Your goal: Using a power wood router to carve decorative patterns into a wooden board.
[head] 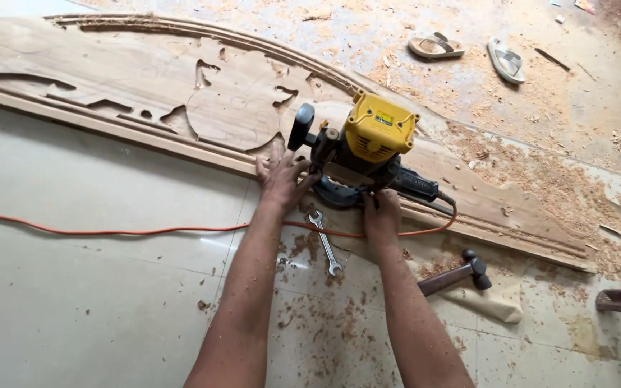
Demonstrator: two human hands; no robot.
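Head view: yellow-topped router (368,147) stood on carved board (145,79), small dark label on cap. Left hand (280,179) laid flat beside router base, fingers spread. Right hand (382,215) pressed at base, fingers curled together. Spanner (325,242), orange cable (109,231), hammer (458,275) on sawdust-strewn floor.

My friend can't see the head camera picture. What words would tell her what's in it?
Two bare hands steady a yellow and black wood router on a long carved wooden board lying on a tiled floor: the left hand spread flat beside it, the right hand at its base. A wrench, an orange cord, a hammer and sawdust lie nearby.
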